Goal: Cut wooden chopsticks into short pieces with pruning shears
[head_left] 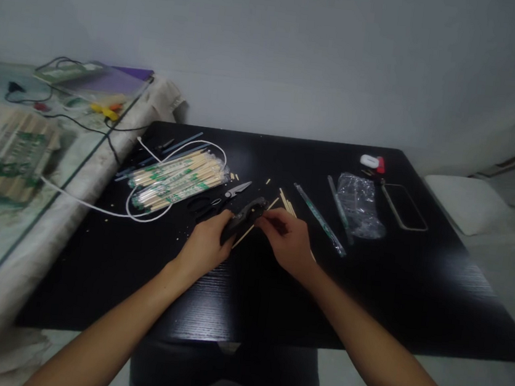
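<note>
My left hand (209,237) is closed around a dark hand tool (241,219), which looks like pliers; its exact kind is unclear. My right hand (288,241) is closed in a pinch at the tool's far end, and whatever is between its fingertips is too small to make out. Thin wooden sticks (285,201) lie on the table just beyond the right hand, partly hidden by it. Another stick (244,235) runs slantwise beneath the tool. Left of the tool rests a pair of scissors (238,189) with black handles, blades pointing away to the right.
Wrapped chopsticks (180,178) lie at the left of the black table (263,308), with a white cable (93,206) looping around them. To the right are a green-printed wrapper (322,220), a clear plastic bag (361,206), a phone (403,207) and a white case (369,161).
</note>
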Demonstrator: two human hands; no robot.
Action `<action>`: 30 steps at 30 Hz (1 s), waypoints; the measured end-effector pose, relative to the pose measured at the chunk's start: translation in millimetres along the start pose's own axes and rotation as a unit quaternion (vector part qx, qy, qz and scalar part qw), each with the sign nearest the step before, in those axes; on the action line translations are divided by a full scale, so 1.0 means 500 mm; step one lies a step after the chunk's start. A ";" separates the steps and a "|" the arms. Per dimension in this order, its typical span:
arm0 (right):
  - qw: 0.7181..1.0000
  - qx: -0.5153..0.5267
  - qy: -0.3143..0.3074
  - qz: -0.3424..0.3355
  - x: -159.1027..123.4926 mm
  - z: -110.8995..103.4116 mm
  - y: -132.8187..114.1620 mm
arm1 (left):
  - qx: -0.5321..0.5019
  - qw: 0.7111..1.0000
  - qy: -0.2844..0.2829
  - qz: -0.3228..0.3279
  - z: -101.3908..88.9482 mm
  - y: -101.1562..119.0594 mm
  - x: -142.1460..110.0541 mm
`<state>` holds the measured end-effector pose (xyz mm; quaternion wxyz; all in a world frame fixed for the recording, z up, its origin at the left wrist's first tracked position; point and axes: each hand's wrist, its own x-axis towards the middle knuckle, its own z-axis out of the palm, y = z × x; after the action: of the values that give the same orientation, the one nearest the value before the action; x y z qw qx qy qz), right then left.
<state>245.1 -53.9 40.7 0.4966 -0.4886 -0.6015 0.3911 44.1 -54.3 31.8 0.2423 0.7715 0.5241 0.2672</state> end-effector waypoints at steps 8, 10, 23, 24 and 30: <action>0.999 0.023 -0.006 0.025 0.001 0.002 0.005 | 0.056 0.998 -0.019 -0.013 -0.003 -0.003 -0.003; 0.999 0.026 -0.007 0.024 0.001 0.002 0.006 | 0.064 0.998 -0.023 -0.014 -0.003 -0.003 -0.003; 0.999 -0.011 -0.035 -0.002 -0.002 -0.003 -0.001 | 0.064 0.998 0.010 0.020 0.000 -0.023 -0.001; 0.999 -0.011 -0.041 -0.001 -0.002 -0.005 -0.005 | 0.061 0.998 0.009 0.021 0.000 -0.023 -0.002; 0.994 0.029 -0.105 0.032 0.005 -0.021 -0.028 | 0.016 0.999 -0.003 0.029 -0.005 -0.021 -0.004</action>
<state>252.8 -54.8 56.7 0.4321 -0.4492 -0.6229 0.4727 34.6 -52.6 26.4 0.2238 0.7912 0.5045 0.2634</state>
